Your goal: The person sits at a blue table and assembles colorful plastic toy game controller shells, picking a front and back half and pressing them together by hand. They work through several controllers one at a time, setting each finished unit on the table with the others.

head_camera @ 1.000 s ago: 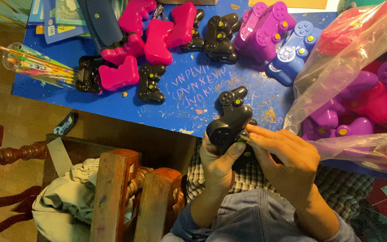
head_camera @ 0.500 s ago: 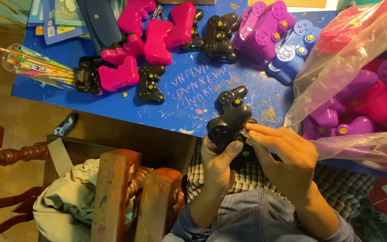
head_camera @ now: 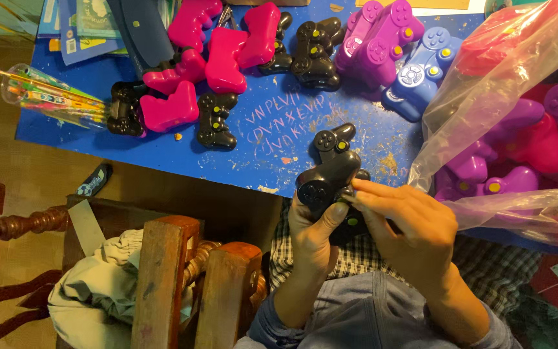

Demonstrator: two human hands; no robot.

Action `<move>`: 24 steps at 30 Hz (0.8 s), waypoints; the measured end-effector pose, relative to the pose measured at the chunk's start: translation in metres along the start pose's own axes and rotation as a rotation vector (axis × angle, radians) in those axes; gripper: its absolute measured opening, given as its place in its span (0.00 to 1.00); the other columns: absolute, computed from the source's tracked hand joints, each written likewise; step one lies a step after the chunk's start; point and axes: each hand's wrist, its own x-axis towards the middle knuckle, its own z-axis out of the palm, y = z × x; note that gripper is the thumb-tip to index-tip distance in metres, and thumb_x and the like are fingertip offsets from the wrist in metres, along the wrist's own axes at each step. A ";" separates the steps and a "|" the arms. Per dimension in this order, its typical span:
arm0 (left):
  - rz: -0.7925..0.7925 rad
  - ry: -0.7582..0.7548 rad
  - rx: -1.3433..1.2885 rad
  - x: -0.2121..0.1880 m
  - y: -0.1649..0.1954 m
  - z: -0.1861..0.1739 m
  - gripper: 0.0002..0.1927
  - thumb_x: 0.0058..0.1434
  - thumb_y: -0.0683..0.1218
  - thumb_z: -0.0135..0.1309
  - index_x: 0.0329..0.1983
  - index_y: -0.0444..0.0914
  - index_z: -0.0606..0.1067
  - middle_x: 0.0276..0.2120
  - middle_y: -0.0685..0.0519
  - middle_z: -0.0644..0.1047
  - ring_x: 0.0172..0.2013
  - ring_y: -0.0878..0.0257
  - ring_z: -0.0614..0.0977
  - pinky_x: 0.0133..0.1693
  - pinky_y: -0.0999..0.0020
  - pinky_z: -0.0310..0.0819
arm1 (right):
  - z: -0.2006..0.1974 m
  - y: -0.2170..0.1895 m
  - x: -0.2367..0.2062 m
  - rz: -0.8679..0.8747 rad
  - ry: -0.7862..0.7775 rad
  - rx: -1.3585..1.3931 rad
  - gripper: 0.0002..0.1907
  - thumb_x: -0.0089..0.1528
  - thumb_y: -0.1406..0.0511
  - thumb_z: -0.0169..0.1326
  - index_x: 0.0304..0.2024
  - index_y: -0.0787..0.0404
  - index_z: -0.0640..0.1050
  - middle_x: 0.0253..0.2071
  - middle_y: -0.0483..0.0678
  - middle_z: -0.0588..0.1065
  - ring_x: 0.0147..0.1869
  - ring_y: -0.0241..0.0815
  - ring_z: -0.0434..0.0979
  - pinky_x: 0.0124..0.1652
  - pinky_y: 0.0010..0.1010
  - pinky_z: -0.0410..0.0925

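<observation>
Gripping a black controller (head_camera: 330, 178) from below, the left hand (head_camera: 314, 236) had its thumb pressed up against the shell, while the right hand (head_camera: 411, 236) closed over the near side, its fingertips (head_camera: 356, 194) pinched at a small yellow button. The controller was held just off the near edge of the blue tabletop (head_camera: 163, 152), above a checked cloth (head_camera: 356, 255) on the lap. Farther back on the tabletop lay a cluster of pink shells (head_camera: 224, 55) mixed with other black controllers (head_camera: 216, 121), and to their right purple controllers (head_camera: 382, 39) touched a blue one (head_camera: 421, 68). A clear plastic bag (head_camera: 485, 103) on the right held more purple and red shells. A packet of coloured pencils (head_camera: 46, 97) sat at the tabletop's left edge, and wooden chair posts (head_camera: 156, 284) stood below it.
</observation>
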 end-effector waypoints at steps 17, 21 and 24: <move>0.025 -0.005 0.023 0.000 -0.001 -0.001 0.22 0.62 0.41 0.66 0.58 0.33 0.75 0.49 0.49 0.82 0.49 0.63 0.82 0.55 0.66 0.75 | -0.005 -0.003 0.007 0.007 -0.013 0.018 0.07 0.59 0.75 0.63 0.40 0.65 0.80 0.45 0.51 0.82 0.39 0.43 0.83 0.39 0.28 0.72; 0.010 -0.010 0.004 0.001 -0.003 -0.006 0.22 0.62 0.42 0.67 0.58 0.33 0.75 0.47 0.49 0.82 0.48 0.62 0.82 0.54 0.65 0.76 | -0.004 0.005 -0.003 0.042 -0.051 0.056 0.07 0.57 0.75 0.63 0.38 0.67 0.80 0.44 0.53 0.82 0.38 0.43 0.82 0.38 0.29 0.72; -0.035 -0.003 -0.003 0.005 -0.005 -0.010 0.24 0.61 0.42 0.67 0.59 0.33 0.75 0.47 0.51 0.81 0.47 0.63 0.81 0.53 0.67 0.75 | 0.001 0.024 -0.016 0.297 -0.008 0.301 0.06 0.60 0.74 0.59 0.41 0.67 0.80 0.44 0.51 0.81 0.41 0.40 0.81 0.41 0.27 0.73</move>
